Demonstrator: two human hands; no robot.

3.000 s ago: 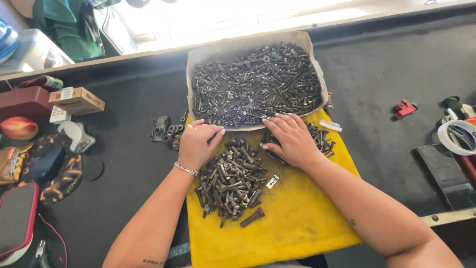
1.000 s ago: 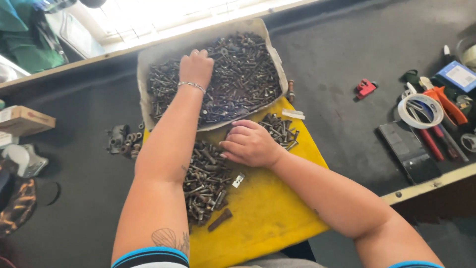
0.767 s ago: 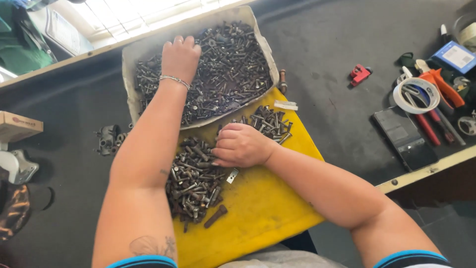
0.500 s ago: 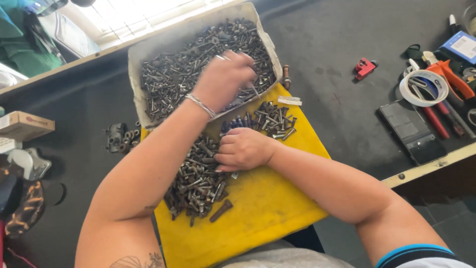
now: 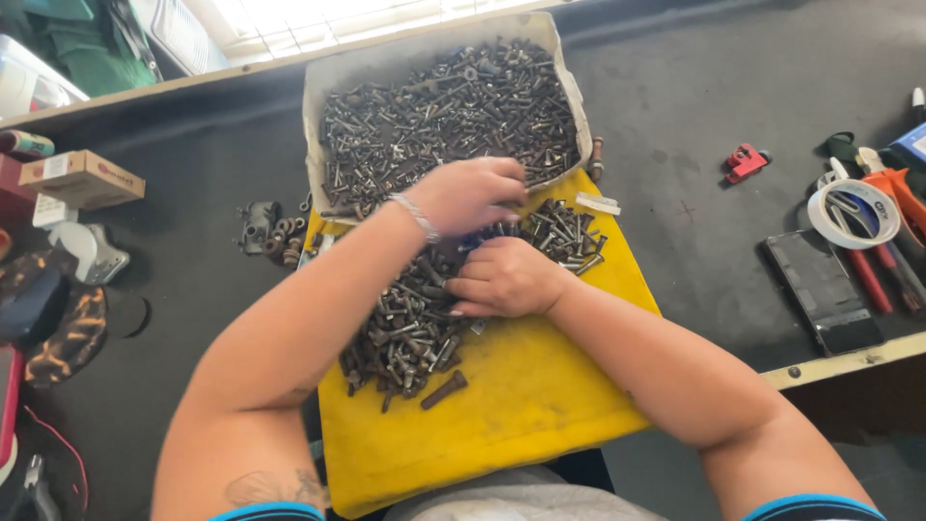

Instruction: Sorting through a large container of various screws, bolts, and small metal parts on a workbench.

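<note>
Now the left hand (image 5: 471,191), drawn back from the tray (image 5: 318,87) moments earlier, is held curled over the bolts (image 5: 410,328) heaped on the yellow mat (image 5: 521,405), its grip unclear, while the right hand (image 5: 506,278) is kept pressed, fingers together, on that pile.

One head-worn view — looking steeply down, close over the workbench (image 5: 675,87).

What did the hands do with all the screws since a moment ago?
The left hand went far into the tray of screws, then drew back toward the yellow mat with its fingers curled; what they hold is hidden. The right hand stayed resting on the pile on the mat. Tray and mat stayed put.
</note>
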